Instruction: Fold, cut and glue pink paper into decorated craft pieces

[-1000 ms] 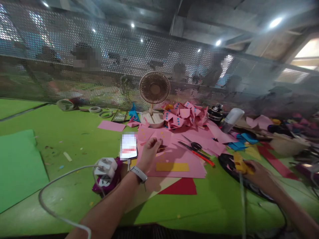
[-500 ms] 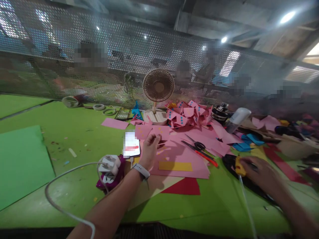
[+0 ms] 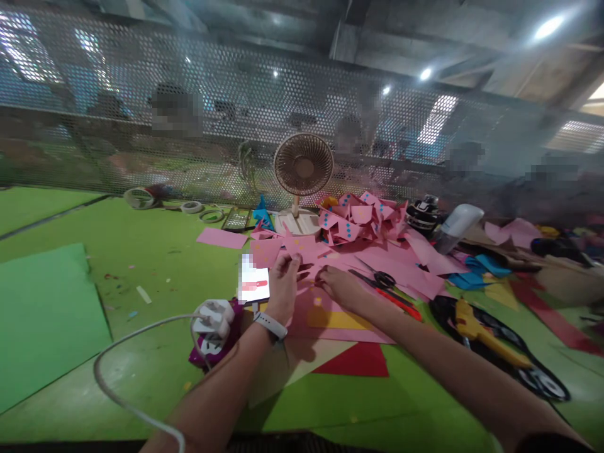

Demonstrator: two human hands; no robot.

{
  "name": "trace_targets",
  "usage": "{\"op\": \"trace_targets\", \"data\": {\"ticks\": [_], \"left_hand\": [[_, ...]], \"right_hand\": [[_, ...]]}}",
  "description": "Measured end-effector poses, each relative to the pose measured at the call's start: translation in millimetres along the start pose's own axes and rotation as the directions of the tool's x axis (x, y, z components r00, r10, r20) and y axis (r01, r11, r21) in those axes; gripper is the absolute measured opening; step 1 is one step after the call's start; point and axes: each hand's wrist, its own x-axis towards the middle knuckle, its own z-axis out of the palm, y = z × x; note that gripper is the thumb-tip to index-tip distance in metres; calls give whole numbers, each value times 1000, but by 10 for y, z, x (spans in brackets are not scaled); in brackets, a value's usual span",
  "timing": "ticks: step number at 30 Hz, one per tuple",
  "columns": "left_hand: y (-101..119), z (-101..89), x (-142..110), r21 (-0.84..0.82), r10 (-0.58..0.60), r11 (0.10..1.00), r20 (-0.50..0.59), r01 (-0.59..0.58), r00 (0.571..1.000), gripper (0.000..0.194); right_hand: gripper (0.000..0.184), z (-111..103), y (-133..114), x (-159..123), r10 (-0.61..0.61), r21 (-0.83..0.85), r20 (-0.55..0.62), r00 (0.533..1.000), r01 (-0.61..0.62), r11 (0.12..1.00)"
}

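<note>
My left hand [image 3: 283, 283] is closed on a folded pink paper piece [image 3: 264, 251] with small yellow dots, raised over the table's middle. Just right of it, my right hand [image 3: 342, 286] is low over pink sheets, fingertips pinched together; whatever is between them is too small to tell. A yellow paper strip [image 3: 337, 319] lies under that wrist. Beyond it are black-handled scissors [image 3: 383, 279] and a red cutter [image 3: 401, 304]. The yellow glue gun [image 3: 491, 336] rests on a black mat [image 3: 550, 387]. Left of my left hand is a lit phone [image 3: 255, 286].
A small fan [image 3: 304, 165] stands behind a pile of pink folded papers [image 3: 361, 217]. White plugs sit in a purple power strip [image 3: 212, 343], with a cable [image 3: 117, 402] looping left. A green sheet [image 3: 47, 321] lies at left; a bottle [image 3: 460, 226] stands at back right.
My right hand has let go of the glue gun, which now lies on the black mat, and has moved left beside my left hand. My left hand still holds the pink paper piece.
</note>
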Motion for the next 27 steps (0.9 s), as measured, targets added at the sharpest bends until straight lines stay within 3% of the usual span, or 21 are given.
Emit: {"op": "trace_targets", "data": {"ticks": [8, 14, 21, 27], "left_hand": [[-17, 11, -1, -2, 2, 1000, -18, -2, 1000, 28], [-41, -1, 7, -16, 10, 1000, -10, -10, 1000, 26], [-25, 12, -29, 8, -20, 1000, 18, 20, 1000, 29], [-93, -9, -22, 76, -43, 996, 59, 39, 997, 27]], "right_hand": [[23, 128, -98, 173, 48, -97, 45, 998, -44, 994], [23, 113, -91, 253, 84, -37, 69, 994, -81, 996], [17, 40, 115, 130, 148, 275, 4, 989, -143, 951], [24, 57, 276, 10, 186, 606, -12, 982, -141, 783]]}}
